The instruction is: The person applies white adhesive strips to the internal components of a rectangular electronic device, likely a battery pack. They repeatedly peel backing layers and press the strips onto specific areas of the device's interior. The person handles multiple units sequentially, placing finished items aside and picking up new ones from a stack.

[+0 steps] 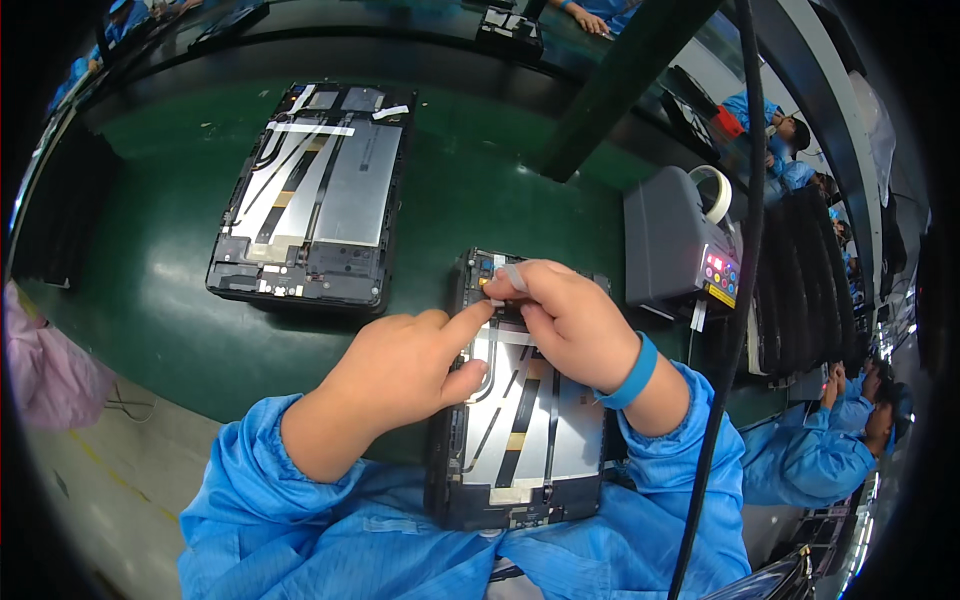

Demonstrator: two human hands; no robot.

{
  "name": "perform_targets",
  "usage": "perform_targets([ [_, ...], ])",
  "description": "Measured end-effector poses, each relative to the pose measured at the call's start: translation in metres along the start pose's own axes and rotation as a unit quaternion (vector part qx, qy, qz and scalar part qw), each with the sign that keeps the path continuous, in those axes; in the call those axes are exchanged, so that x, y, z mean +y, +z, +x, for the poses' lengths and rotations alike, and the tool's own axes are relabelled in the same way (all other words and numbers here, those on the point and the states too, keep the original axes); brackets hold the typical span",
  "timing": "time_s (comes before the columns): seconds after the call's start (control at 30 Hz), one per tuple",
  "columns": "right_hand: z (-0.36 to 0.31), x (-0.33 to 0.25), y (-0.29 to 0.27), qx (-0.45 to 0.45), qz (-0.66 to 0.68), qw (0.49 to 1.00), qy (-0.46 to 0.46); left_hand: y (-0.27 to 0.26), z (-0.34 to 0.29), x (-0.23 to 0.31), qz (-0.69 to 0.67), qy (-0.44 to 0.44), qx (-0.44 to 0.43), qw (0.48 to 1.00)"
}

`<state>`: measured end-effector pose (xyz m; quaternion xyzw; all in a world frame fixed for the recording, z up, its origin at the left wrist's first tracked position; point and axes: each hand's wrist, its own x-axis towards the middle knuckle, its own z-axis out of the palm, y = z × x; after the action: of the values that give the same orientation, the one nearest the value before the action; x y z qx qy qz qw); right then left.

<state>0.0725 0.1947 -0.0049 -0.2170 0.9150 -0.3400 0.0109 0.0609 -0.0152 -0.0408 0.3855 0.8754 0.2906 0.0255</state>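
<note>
An opened tablet (575,430) lies in front of me, its silver battery plates, dark ribbon cables and black frame showing. My left hand (385,375) reaches over its left side. The index finger presses near the tablet's upper end, the thumb is apart, and the other fingers are curled. My right hand (572,325), with a blue wristband (636,372), bends over the upper right part. Its thumb and fingers are closed, with a small pale strip of tape (516,277) at the index finger. The two fingertips meet close together, hiding the spot beneath.
Further left on the green table (150,320) lies a stack of opened tablets (355,190) with white tape strips. A grey tape dispenser (665,240) with a roll stands at the right. A black cable (752,200) hangs across the right side. Co-workers in blue (810,460) sit beyond.
</note>
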Motion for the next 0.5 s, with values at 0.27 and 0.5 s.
perform_targets([
  [0.27,-0.025,-0.004,0.005,-0.011,-0.189,0.973,-0.131,0.005,-0.001,-0.004,0.022,0.033,0.036,0.999],
  [0.5,-0.055,-0.034,0.003,-0.013,-0.220,0.962,-0.163,-0.011,-0.014,0.031,-0.081,0.152,0.175,0.969],
])
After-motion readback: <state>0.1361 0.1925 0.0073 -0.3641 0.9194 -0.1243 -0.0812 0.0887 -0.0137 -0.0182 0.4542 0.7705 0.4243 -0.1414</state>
